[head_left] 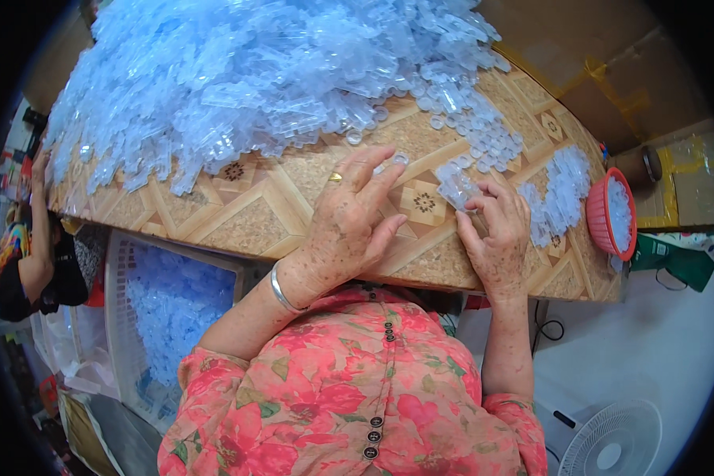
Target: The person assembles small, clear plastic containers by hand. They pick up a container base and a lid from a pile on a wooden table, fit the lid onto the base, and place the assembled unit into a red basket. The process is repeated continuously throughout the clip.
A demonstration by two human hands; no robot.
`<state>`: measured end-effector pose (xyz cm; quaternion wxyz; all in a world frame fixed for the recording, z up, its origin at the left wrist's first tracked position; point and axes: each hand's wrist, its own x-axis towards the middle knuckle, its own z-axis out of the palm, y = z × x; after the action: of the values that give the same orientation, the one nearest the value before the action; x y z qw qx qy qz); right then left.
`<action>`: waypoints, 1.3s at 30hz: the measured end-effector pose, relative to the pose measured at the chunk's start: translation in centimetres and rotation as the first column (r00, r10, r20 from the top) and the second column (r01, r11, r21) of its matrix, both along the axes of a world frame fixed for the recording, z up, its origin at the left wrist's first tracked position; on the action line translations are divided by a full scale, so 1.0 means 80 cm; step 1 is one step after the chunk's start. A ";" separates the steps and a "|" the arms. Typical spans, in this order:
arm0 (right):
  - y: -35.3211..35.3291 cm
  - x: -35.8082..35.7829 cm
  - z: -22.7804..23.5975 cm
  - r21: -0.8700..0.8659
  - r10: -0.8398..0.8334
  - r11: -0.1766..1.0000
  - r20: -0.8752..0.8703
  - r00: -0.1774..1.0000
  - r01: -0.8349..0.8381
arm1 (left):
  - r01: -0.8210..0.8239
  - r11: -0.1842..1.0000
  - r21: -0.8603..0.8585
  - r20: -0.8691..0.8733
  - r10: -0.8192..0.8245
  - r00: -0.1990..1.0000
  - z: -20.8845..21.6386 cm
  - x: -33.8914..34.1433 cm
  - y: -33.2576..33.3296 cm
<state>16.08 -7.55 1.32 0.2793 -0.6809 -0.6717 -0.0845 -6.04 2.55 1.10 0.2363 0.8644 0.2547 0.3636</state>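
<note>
Pile (254,79) looms! On its near side, left hand (357,210) spreads, digits apart; right hand (500,230), nearer the piece (454,183), pinches its near corner, long axis slanting pileward; caps (401,159) sit by the left fingertips.

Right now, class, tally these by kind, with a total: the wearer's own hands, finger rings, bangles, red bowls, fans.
Wearer's hands, left hand and right hand: 2
Gold ring: 1
Silver bangle: 1
Red bowl: 1
White fan: 1
Total: 6
The clear plastic pieces are too many to count.
</note>
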 end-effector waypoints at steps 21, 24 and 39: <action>-0.017 0.076 0.027 0.094 -0.295 0.953 0.086 0.951 0.287 | -0.022 1.000 0.012 -0.097 0.023 0.995 -0.002 0.004 -0.002; 0.040 0.067 0.027 0.033 -0.171 0.985 0.102 0.980 0.169 | 0.019 1.000 0.015 -0.059 -0.018 0.998 -0.002 0.015 -0.004; 0.126 0.050 0.021 -0.113 -0.089 0.991 -0.106 0.990 0.076 | 0.068 0.977 -0.203 0.029 -0.064 0.998 0.003 0.022 0.004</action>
<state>20.06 2.50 2.98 0.2751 -0.7260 -0.6299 -0.0212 -4.27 2.88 1.37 0.3385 0.8393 0.2592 0.3372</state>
